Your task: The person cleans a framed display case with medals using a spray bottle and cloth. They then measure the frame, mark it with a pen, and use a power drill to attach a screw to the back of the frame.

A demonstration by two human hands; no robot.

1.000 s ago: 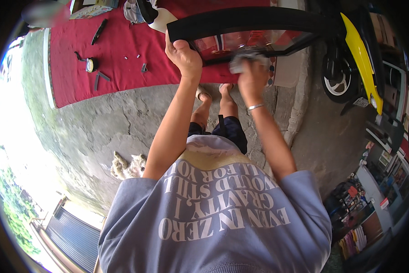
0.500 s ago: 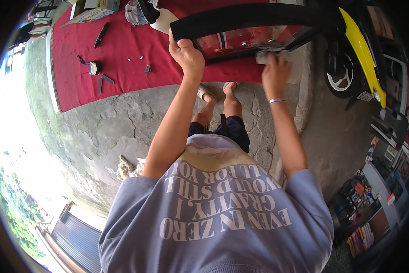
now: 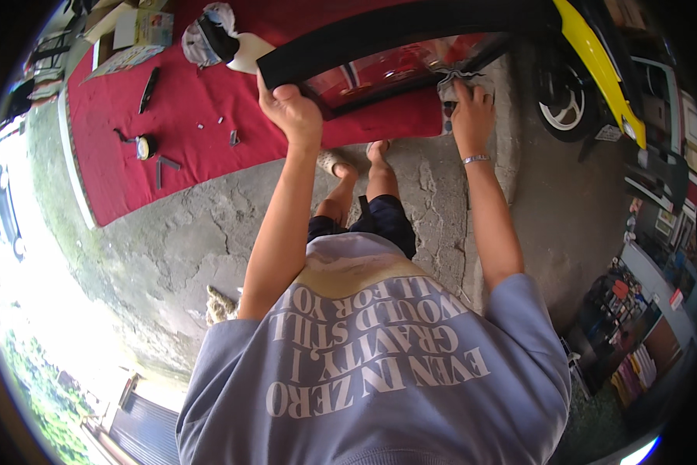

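While the left hand (image 3: 290,108) grips the lower edge of a black-framed glass panel (image 3: 379,58) held up in front of the person, the right hand (image 3: 471,116) presses a crumpled cloth (image 3: 458,80) flat against the frame's right end. Beyond the left hand, small tools (image 3: 148,149) lie on a red mat (image 3: 116,178).

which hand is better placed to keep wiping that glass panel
Right. The right hand already presses the cloth on the black-framed panel; the left hand grips its frame.
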